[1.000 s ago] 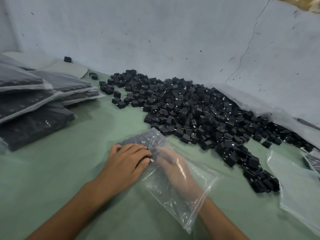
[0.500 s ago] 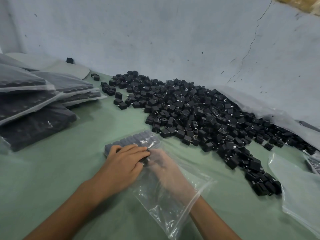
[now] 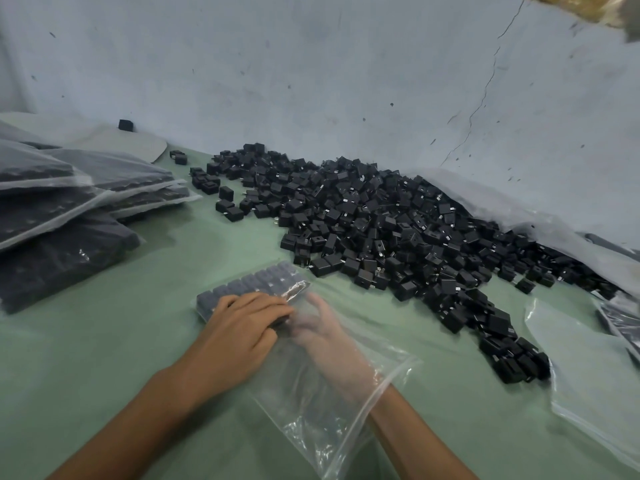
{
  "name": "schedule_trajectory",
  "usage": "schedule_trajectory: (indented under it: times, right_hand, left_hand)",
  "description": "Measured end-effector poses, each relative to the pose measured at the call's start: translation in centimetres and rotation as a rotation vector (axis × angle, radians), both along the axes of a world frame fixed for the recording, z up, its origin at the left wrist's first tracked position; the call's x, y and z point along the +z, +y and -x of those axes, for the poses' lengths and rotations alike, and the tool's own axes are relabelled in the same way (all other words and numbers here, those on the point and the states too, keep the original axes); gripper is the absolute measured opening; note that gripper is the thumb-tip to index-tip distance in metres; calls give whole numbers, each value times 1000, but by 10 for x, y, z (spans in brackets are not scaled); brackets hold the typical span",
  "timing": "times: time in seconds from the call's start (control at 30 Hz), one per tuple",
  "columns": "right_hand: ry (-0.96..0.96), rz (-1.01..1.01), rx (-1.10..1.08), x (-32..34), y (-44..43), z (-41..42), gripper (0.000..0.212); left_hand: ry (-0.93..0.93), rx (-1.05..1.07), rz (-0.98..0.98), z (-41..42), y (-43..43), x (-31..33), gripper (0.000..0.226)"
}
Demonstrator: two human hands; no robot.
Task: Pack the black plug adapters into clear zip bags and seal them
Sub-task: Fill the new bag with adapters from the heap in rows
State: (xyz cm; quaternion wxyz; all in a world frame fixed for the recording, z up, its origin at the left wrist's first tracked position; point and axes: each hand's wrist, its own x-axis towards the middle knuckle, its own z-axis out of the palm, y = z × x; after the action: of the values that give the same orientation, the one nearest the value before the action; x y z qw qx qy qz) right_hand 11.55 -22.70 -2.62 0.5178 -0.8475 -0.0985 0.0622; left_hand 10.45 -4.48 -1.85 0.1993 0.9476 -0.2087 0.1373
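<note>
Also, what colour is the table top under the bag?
Pale green, plain with no pattern, seen on the table around the bag in the head view.

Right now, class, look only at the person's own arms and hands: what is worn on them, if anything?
Nothing shows on them. The left hand and right hand are bare, with no gloves, rings or watch visible. Both forearms are bare as far as the frame shows, no sleeves. The right hand shows hazily through the clear zip bag.

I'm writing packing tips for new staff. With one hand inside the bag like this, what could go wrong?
The right hand is deep inside the clear zip bag; pulling it out may drag the row of adapters out of line. The left hand only presses from outside, so the bag might slide on the green table.
</note>
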Motion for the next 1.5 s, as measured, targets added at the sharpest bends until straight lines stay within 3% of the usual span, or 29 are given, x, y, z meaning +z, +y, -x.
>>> schedule_trajectory:
  times: [0.17,0.4,0.53,0.63,0.7,0.77,0.87,1.03,1.17,1.27,1.33,1.47,1.5]
  right_hand:
    - [80,-41,55,22,-8,23,45]
    - [276,41,324,84,-120,104,15]
    - [24,70,92,109,-141,68,30]
    - [-161,217,-35,107,-115,1,25]
    - [-199,382,-19,95,-89,-45,21]
    - [-229,607,45,78,-63,-84,31]
    - [-265,784,129,53,-35,-119,46]
    - [-255,799,49,23,-20,-143,51]
    - [-250,785,-33,17,-23,-145,42]
    - [-258,728,-60,24,-33,-136,26]
    - [-254,600,-111,36,-41,-125,27]
    - [-1,-146,-234,72,-62,-80,15]
    - [20,-256,-249,80,-72,-63,15]
  left_hand:
    - [-13,17,-8,-1,0,0,64]
    - [18,48,15,-2,-1,-3,55]
    - [40,47,29,-2,-1,-5,54]
    - [33,38,21,-2,0,-5,53]
    - [21,32,32,-1,-1,-4,52]
    - [10,24,57,0,-1,-2,53]
    - [-2,10,74,0,-1,0,62]
    - [13,12,63,-1,-1,0,62]
    - [20,11,40,-2,1,-3,57]
    - [18,7,52,-3,1,-4,63]
    - [23,9,52,-3,1,-5,61]
    - [25,18,49,-3,2,-6,55]
    - [28,20,43,-3,2,-6,54]
